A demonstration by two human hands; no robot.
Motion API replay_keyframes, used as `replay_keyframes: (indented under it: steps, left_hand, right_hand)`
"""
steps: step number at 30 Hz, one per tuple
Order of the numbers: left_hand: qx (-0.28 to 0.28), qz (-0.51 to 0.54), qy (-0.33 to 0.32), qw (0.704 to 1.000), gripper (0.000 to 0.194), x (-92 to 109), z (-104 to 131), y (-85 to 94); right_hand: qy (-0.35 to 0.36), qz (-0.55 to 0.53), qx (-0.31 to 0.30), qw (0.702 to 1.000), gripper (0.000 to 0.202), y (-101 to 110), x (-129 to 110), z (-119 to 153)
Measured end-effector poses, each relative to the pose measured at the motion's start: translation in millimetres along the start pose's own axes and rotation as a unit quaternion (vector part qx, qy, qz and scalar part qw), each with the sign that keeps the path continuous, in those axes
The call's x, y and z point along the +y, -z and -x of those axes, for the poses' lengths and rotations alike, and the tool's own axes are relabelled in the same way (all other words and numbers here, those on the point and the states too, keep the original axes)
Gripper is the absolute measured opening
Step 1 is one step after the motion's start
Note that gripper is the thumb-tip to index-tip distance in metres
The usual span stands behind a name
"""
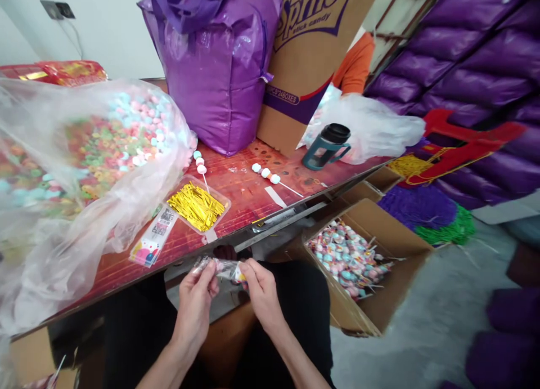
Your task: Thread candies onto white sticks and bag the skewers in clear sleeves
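Both hands hold a clear plastic wrapper (pixel 228 269) with a printed end, just in front of the table edge. My left hand (pixel 197 290) pinches its left end, and my right hand (pixel 262 290) grips the printed right end. Pinkish pieces seem to show inside; the fingers cover part of it. On the table beyond lies a clear tray (pixel 226 202) of gold twist ties (pixel 197 206). Left of the tray is a stack of printed wrappers (pixel 155 237). Two candy sticks, one near the tray (pixel 201 165) and one farther right (pixel 266 174), lie on the red tabletop (pixel 236 209).
A large clear bag of colourful candies (pixel 126 135) covers the table's left side. Behind stand a purple bag (pixel 219 68) and a carton (pixel 291 79). A bottle (pixel 324 147) stands near the right edge. A box of wrapped candy sticks (pixel 379 304) sits below right. An orange sleeve (pixel 356 65) shows behind.
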State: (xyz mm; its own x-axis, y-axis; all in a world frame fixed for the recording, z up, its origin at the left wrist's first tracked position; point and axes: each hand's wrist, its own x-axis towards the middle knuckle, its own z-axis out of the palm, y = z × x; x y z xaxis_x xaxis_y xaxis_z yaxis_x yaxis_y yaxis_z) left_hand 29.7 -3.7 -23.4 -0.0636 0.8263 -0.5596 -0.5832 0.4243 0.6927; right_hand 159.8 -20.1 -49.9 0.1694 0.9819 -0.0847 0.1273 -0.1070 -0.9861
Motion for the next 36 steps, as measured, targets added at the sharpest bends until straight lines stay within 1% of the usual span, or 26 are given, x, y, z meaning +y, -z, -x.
replay_keyframes:
  steps: [2,5,7,9,11,12,13,14,15,16,17,19,21,22,24,25,27,28,30,32,34,36]
  left_hand:
    - [0.028,0.030,0.019,0.999,0.040,-1.5,-4.7,-2.1]
    - [0.056,0.061,0.048,0.995,0.044,-6.3,-10.7,-6.7]
    - [0.067,0.079,0.048,0.993,0.046,-9.0,-14.4,-8.8]
    - [0.077,0.092,0.036,0.992,0.047,-9.9,-18.7,-8.6]
    - [0.074,0.086,0.027,0.993,0.046,-9.3,-23.6,-6.2]
    - [0.068,0.080,0.027,0.994,0.045,-8.9,-26.0,-4.5]
    - [0.064,0.074,0.029,0.995,0.045,-8.5,-28.2,-2.8]
    - [0.063,0.071,0.033,0.995,0.046,-8.3,-30.1,-1.3]
    - [0.067,0.070,0.037,0.995,0.046,-8.4,-31.7,-0.1]
    - [0.073,0.071,0.041,0.994,0.047,-8.6,-32.9,0.9]
    - [0.078,0.072,0.044,0.993,0.048,-9.0,-33.7,1.5]
    - [0.078,0.072,0.050,0.993,0.048,-10.2,-34.3,2.2]
    - [0.073,0.073,0.055,0.993,0.048,-11.4,-34.3,2.5]
    - [0.074,0.076,0.058,0.993,0.047,-11.9,-34.5,2.7]
    - [0.083,0.082,0.068,0.991,0.045,-13.0,-35.6,2.9]
    - [0.093,0.082,0.074,0.989,0.043,-13.5,-36.7,3.1]
    - [0.115,0.080,0.087,0.986,0.036,-14.6,-39.6,3.5]
    - [0.127,0.078,0.092,0.985,0.032,-15.1,-41.3,3.8]
    - [0.149,0.076,0.099,0.981,0.026,-16.1,-44.6,4.5]
    - [0.165,0.073,0.102,0.978,0.024,-16.9,-46.7,5.4]
    - [0.169,0.069,0.099,0.978,0.024,-17.6,-47.2,6.4]
    - [0.165,0.063,0.092,0.980,0.027,-18.3,-45.9,7.6]
  right_hand:
    - [0.026,0.037,-0.011,0.999,0.044,7.8,3.4,-3.2]
    - [0.036,0.067,0.000,0.997,0.043,16.4,4.3,-11.1]
    - [0.048,0.076,0.035,0.995,0.042,24.8,-0.5,-21.3]
    - [0.076,0.102,0.106,0.986,0.041,38.9,-10.7,-38.5]
    - [0.116,0.165,0.185,0.962,0.038,58.7,-23.8,-64.9]
    - [0.139,0.216,0.211,0.943,0.036,69.7,-29.9,-81.5]
    - [0.159,0.281,0.234,0.917,0.030,80.7,-34.7,-100.0]
    - [0.170,0.348,0.249,0.888,0.023,90.9,-37.8,-119.4]
    - [0.166,0.405,0.256,0.862,0.018,99.8,-38.8,-138.9]
    - [0.157,0.448,0.253,0.843,0.017,107.0,-38.0,-157.3]
    - [0.146,0.477,0.243,0.832,0.017,112.2,-35.8,-173.6]
    - [0.117,0.505,0.214,0.828,0.014,117.2,-30.4,-196.2]
    - [0.116,0.494,0.211,0.835,0.014,116.7,-27.9,-202.0]
    - [0.131,0.476,0.221,0.841,0.015,115.1,-28.7,-198.0]
    - [0.181,0.417,0.248,0.856,0.016,110.4,-33.7,-176.8]
    - [0.205,0.379,0.257,0.865,0.016,107.4,-37.0,-160.3]
    - [0.233,0.302,0.253,0.889,0.015,100.1,-41.7,-118.8]
    - [0.229,0.268,0.241,0.904,0.014,95.9,-41.9,-95.6]
    - [0.205,0.227,0.193,0.932,0.012,86.4,-36.5,-49.5]
    - [0.206,0.203,0.143,0.947,0.011,76.3,-24.2,-10.1]
    - [0.204,0.189,0.116,0.953,0.012,66.9,-9.4,18.4]
    - [0.205,0.185,0.106,0.955,0.014,59.6,3.0,35.6]
